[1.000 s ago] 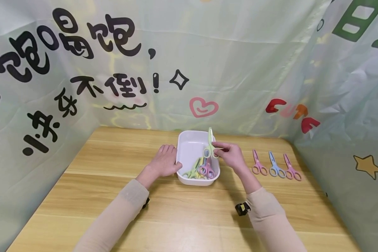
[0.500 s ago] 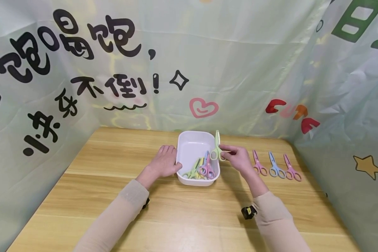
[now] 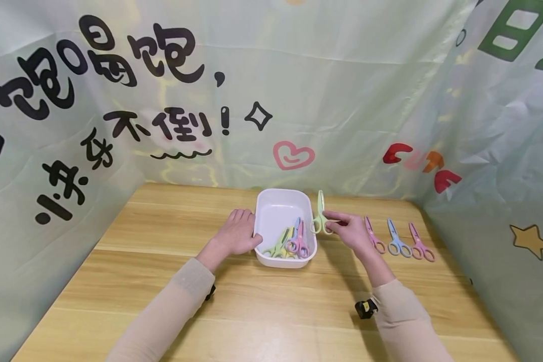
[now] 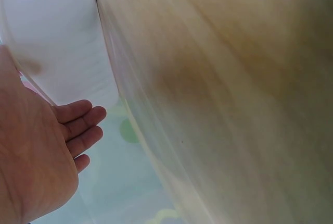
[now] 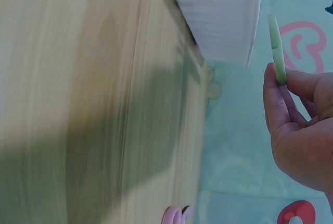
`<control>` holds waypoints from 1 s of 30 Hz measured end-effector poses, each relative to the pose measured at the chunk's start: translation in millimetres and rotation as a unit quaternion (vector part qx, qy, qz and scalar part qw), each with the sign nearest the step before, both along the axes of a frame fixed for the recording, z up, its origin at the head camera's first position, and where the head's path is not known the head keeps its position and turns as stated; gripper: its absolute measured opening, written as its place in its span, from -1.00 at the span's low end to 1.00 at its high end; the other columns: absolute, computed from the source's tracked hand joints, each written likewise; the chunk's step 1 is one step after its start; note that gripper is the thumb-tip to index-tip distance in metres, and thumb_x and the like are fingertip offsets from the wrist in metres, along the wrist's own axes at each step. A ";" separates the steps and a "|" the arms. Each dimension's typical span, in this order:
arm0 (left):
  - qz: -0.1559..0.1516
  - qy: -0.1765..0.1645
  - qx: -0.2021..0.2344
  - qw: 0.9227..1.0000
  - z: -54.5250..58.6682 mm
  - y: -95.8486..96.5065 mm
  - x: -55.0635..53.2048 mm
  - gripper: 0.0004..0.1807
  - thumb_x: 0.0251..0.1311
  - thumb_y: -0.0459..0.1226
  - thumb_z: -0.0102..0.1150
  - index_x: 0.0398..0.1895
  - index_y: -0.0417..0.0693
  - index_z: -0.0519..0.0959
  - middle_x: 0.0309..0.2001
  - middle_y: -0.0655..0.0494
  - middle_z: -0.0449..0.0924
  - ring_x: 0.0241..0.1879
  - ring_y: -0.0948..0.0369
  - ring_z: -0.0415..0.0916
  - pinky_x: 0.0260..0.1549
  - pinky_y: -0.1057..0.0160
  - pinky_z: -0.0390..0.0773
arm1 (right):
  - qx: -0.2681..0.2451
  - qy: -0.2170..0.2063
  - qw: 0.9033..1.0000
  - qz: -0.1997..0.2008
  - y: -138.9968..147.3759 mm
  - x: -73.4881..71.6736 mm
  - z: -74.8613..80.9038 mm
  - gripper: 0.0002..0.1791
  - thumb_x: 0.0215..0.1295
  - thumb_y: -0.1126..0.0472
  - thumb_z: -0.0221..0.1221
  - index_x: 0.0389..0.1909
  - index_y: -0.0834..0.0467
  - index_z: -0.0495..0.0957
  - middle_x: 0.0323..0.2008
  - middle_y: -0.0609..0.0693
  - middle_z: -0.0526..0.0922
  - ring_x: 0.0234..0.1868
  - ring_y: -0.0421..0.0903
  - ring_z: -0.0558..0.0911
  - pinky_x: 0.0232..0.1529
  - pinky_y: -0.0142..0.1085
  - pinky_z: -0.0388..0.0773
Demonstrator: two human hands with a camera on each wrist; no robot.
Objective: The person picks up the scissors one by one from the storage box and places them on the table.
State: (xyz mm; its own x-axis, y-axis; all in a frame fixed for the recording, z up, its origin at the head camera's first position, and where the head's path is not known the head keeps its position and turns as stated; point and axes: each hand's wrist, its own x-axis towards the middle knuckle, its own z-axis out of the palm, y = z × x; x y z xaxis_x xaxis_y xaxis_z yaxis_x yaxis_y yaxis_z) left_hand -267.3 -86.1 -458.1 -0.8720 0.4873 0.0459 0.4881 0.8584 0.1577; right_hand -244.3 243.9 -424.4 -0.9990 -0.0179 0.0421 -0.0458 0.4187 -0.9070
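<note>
My right hand (image 3: 355, 235) pinches a pair of light green scissors (image 3: 321, 203) by its handles, blades pointing up, just beyond the right rim of a white plastic box (image 3: 284, 263). In the right wrist view the green scissors (image 5: 278, 60) appear edge-on between thumb and fingers. On the box's left side rests my left hand (image 3: 234, 234), its thumb at the rim. The left wrist view shows that hand's fingers (image 4: 83, 125) fairly straight beside the outer wall. Inside the box lie several scissors, among them a green pair (image 3: 279, 245) and a pink pair (image 3: 300, 240).
Right of the box, three scissors lie in a row on the wooden table (image 3: 271, 311): a pink pair (image 3: 377, 241) partly behind my right hand, a blue pair (image 3: 395, 240) and another pink pair (image 3: 418, 243). Printed cloth (image 3: 344, 115) stands behind and at both sides.
From above the box's interior, my right hand has carried the green scissors rightward and slightly nearer, past the right rim. My left hand and the box have stayed in place.
</note>
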 end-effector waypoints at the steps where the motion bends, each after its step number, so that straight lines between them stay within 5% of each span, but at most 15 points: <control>1: -0.001 0.000 0.000 1.000 -0.4 0.2 0.1 -0.29 0.31 0.04 -0.10 0.29 -0.39 0.38 0.22 -0.20 0.38 0.29 -0.09 0.22 0.47 -0.05 0.09 | 0.002 0.000 1.000 0.003 2.2 0.9 -0.3 -0.60 0.42 0.33 0.25 0.25 0.30 0.62 -0.02 0.28 0.75 -0.26 -0.28 0.74 -0.08 -0.34 0.68; 8: -0.002 0.003 0.008 1.000 -2.4 0.2 -0.5 -0.29 0.29 0.03 -0.09 0.27 -0.41 0.38 0.21 -0.22 0.38 0.28 -0.11 0.22 0.47 -0.07 0.08 | 0.022 -0.009 1.000 -0.001 16.2 5.0 -2.1 -0.60 0.44 0.27 0.26 0.26 0.25 0.62 -0.06 0.23 0.78 -0.20 -0.18 0.78 -0.06 -0.30 0.70; 10: 0.000 0.003 0.005 1.000 -2.2 0.1 -0.9 -0.28 0.29 0.04 -0.10 0.27 -0.40 0.38 0.22 -0.22 0.37 0.28 -0.10 0.21 0.47 -0.06 0.08 | 0.032 -0.003 0.999 0.002 19.7 5.3 -2.3 -0.59 0.45 0.26 0.26 0.26 0.26 0.62 -0.09 0.22 0.78 -0.18 -0.15 0.78 0.14 -0.22 0.63; 13: 0.001 0.000 0.001 1.000 -1.4 0.3 -1.1 -0.27 0.30 0.06 -0.12 0.28 -0.39 0.38 0.23 -0.21 0.37 0.29 -0.09 0.21 0.48 -0.05 0.07 | 0.051 0.015 0.999 0.007 25.0 5.5 -2.8 -0.59 0.43 0.26 0.28 0.25 0.29 0.62 -0.14 0.22 0.79 -0.14 -0.12 0.79 0.57 -0.04 0.10; 16: 0.002 0.001 0.002 1.000 -1.0 0.3 -0.9 -0.27 0.30 0.07 -0.12 0.28 -0.38 0.38 0.24 -0.20 0.37 0.30 -0.09 0.21 0.48 -0.04 0.07 | 0.057 0.029 0.998 0.010 29.6 5.6 -4.3 -0.59 0.40 0.28 0.30 0.22 0.31 0.63 -0.16 0.24 0.78 -0.15 -0.15 0.79 0.61 0.06 -0.36; 17: 0.003 0.002 0.004 1.000 -1.0 0.2 -0.9 -0.27 0.29 0.07 -0.12 0.27 -0.38 0.39 0.23 -0.20 0.38 0.30 -0.09 0.22 0.48 -0.04 0.08 | 0.058 0.031 0.998 0.013 31.0 5.7 -5.0 -0.59 0.40 0.28 0.30 0.22 0.32 0.63 -0.16 0.24 0.79 -0.16 -0.17 0.78 0.61 0.05 -0.37; 21: 0.004 0.004 0.004 1.000 -1.6 0.1 -1.0 -0.27 0.29 0.06 -0.11 0.28 -0.38 0.38 0.23 -0.20 0.37 0.30 -0.08 0.21 0.48 -0.04 0.08 | 0.063 0.029 0.997 0.016 36.4 7.2 -9.6 -0.58 0.39 0.30 0.30 0.23 0.33 0.61 -0.21 0.25 0.79 -0.12 0.05 0.80 0.62 0.01 -0.34; 24: 0.003 0.000 -0.001 1.000 -2.0 0.2 -0.9 -0.26 0.30 0.06 -0.12 0.30 -0.39 0.37 0.25 -0.21 0.36 0.31 -0.09 0.20 0.48 -0.05 0.07 | 0.070 0.014 0.997 0.009 41.0 9.3 -13.3 -0.57 0.41 0.28 0.29 0.25 0.32 0.60 -0.22 0.24 0.79 0.36 0.22 0.52 0.62 0.01 -0.31; 28: 0.005 -0.002 0.001 1.000 -2.1 0.5 -0.5 -0.25 0.31 0.06 -0.11 0.31 -0.40 0.36 0.26 -0.22 0.36 0.32 -0.10 0.21 0.49 -0.06 0.07 | 0.074 -0.005 0.997 -0.004 46.3 11.5 -18.7 -0.57 0.43 0.24 0.28 0.27 0.27 0.60 -0.16 0.19 0.80 0.36 0.14 0.53 0.39 -0.18 0.40; 30: 0.005 -0.002 0.003 1.000 -2.2 0.7 -0.6 -0.26 0.32 0.06 -0.11 0.31 -0.40 0.36 0.26 -0.22 0.36 0.32 -0.10 0.21 0.49 -0.06 0.07 | 0.071 -0.005 0.997 -0.007 48.7 11.7 -21.3 -0.57 0.44 0.25 0.28 0.27 0.28 0.60 -0.13 0.18 0.80 0.04 -0.01 0.74 0.04 -0.31 0.62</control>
State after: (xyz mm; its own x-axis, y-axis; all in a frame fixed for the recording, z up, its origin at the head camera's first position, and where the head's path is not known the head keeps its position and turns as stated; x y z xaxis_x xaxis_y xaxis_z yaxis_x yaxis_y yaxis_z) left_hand -268.0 -85.4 -460.3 -0.8774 0.4775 0.0452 0.4780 0.8628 0.1646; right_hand -232.6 292.5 -445.7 -0.9995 -0.0098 0.0299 -0.0304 0.5434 -0.8389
